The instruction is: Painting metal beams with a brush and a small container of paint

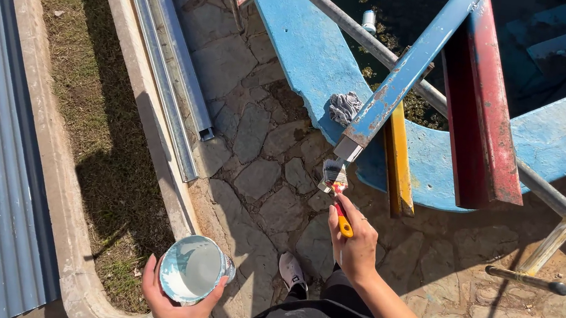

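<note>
Right hand (356,247) closed round the orange-red handle of a paintbrush (335,178); bristles up, tip touching the pale lower end of the blue metal beam (412,67). Left hand (176,309) cups a small paint pot (191,268) from below, fingers wrapped round its side, pot roughly level, pale blue-white paint inside. Pot held low and to the left, well apart from the brush.

Beam slants up to the right; red beam (488,110) and yellow strip (398,161) just beside it. Grey rag (344,107) lies on the blue curved pool edge (309,42) behind the beam end. Stone paving (254,170) below; shoe (293,274) in view.

Notes for doing it well, my judgement: work the end face w/ short strokes along the beam, light load on bristles so nothing drips on paving. Keep wrist loose, brush angled to the edge, not stabbing. Bring pot nearer for reloads & keep it level. Avoid touching yellow strip. Rag is w/in reach for runs.
</note>
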